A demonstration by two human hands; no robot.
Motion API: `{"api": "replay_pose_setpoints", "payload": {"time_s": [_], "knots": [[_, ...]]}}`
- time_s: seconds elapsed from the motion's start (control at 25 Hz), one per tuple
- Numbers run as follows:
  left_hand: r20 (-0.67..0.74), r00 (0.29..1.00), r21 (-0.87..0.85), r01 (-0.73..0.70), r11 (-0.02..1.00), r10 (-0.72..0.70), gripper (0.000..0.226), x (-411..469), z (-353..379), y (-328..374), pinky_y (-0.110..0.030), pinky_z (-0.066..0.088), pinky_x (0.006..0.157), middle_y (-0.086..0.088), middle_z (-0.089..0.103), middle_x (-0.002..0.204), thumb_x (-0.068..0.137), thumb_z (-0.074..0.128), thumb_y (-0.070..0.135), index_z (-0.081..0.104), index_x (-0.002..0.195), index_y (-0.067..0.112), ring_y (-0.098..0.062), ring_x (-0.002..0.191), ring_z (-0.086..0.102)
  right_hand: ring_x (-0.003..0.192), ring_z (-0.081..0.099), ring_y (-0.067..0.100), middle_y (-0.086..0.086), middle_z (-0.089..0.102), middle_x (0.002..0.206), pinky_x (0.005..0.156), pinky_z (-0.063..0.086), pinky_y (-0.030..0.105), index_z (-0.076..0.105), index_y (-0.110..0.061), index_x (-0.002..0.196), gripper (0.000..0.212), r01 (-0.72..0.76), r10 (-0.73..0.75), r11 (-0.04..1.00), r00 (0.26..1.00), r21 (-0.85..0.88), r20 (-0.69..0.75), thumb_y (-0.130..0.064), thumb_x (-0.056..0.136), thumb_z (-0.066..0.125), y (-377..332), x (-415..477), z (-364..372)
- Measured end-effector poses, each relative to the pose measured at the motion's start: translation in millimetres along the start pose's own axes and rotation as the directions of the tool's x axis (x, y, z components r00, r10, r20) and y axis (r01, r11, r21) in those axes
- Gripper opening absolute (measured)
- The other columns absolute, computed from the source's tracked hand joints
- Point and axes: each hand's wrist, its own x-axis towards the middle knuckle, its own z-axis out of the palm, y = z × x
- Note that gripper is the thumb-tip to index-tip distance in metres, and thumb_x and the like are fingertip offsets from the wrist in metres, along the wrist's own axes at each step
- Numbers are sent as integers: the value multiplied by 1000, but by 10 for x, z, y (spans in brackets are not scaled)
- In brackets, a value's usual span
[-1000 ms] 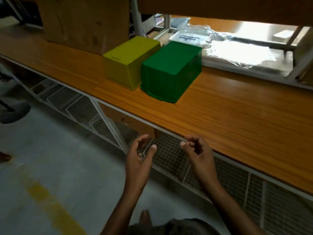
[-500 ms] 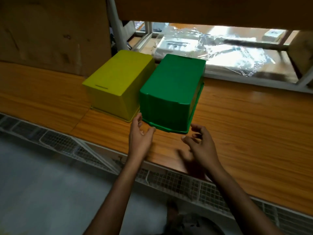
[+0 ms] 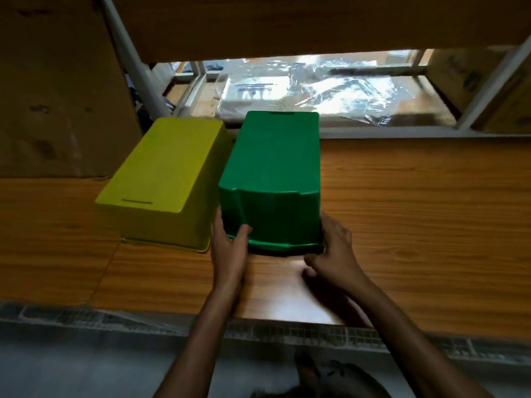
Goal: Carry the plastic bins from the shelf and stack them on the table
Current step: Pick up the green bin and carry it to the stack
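Bins numbered two, a yellow bin (image 3: 166, 179) and a green bin (image 3: 273, 168), both smooth boxy plastic, upside down, side by side on the wood-grain shelf (image 3: 416, 211). The left hand (image 3: 230, 251) gripped the green bin's near left corner, the right hand (image 3: 334, 254) curled around its near right rim. Crinkled clear plastic wrap (image 3: 330, 93) lay behind; a brown cardboard box (image 3: 57, 96) stood left

Left bin (image 3: 166, 179) beside right bin (image 3: 273, 168), on shelf (image 3: 416, 211).
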Motion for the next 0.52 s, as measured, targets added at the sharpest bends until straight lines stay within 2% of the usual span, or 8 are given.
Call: {"api": "replay_pose_setpoints", "payload": {"time_s": [0.12, 0.2, 0.28, 0.32, 0.4, 0.44, 0.52], "knots": [[-20, 993, -109, -115, 987, 114, 76, -55, -114, 381, -39, 49, 107, 3, 49, 149, 80, 63, 27, 44, 154, 26, -13, 132, 52, 135, 38, 23, 4, 46, 149, 102, 34, 25, 33, -24, 160, 91, 142, -137, 990, 966, 7, -218, -1, 80, 73, -208, -96, -208], [-15, 973, -276, -224, 935, 229, 67, -66, -197, 711, -21, 54, 91, 3, 58, 140, 82, 62, 21, 51, 149, 18, -4, 120, 61, 133, 52, 16, 1, 58, 144, 106, 45, 31, 47, -19, 153, 74, 263, -221, 964, 884, 47, -411, 2, 85, 70, -425, -101, -390], [19, 933, -400, -322, 858, 359, 55, -74, -283, 1011, -11, 51, 86, 11, 65, 132, 90, 62, 16, 55, 144, 13, 5, 115, 64, 110, 66, 0, -8, 73, 122, 92, 56, 29, 62, -19, 140, 54, 305, -185, 947, 772, 99, -608, 0, 90, 63, -676, -115, -586], [58, 901, -436, -363, 823, 429, 49, -74, -325, 1131, -11, 50, 89, 16, 68, 129, 93, 61, 16, 57, 142, 14, 6, 116, 63, 95, 67, -7, -16, 74, 106, 81, 58, 30, 68, -21, 130, 43, 292, -145, 951, 701, 96, -699, -5, 92, 60, -794, -131, -683], [145, 821, -481, -429, 765, 552, 42, -65, -389, 1281, -13, 48, 97, 21, 68, 131, 99, 59, 18, 55, 141, 17, 2, 127, 59, 75, 64, -6, -22, 69, 82, 68, 55, 37, 72, -28, 112, 25, 228, -79, 971, 583, 69, -808, -21, 94, 55, -990, -180, -885], [178, 783, -478, -461, 748, 596, 42, -53, -408, 1309, -17, 48, 100, 18, 66, 134, 100, 59, 19, 53, 142, 18, -2, 131, 56, 70, 62, -4, -20, 67, 76, 64, 53, 38, 72, -31, 105, 21, 205, -56, 976, 549, 69, -834, -29, 95, 53, -1069, -213, -977], [232, 732, -393, -533, 750, 641, 40, -58, -443, 1274, -28, 53, 102, 6, 64, 136, 100, 63, 27, 55, 140, 23, -10, 131, 58, 68, 64, 3, -11, 70, 73, 61, 51, 38, 71, -30, 93, 19, 197, 5, 972, 537, 130, -844, -36, 92, 53, -1153, -285, -1134]]}}
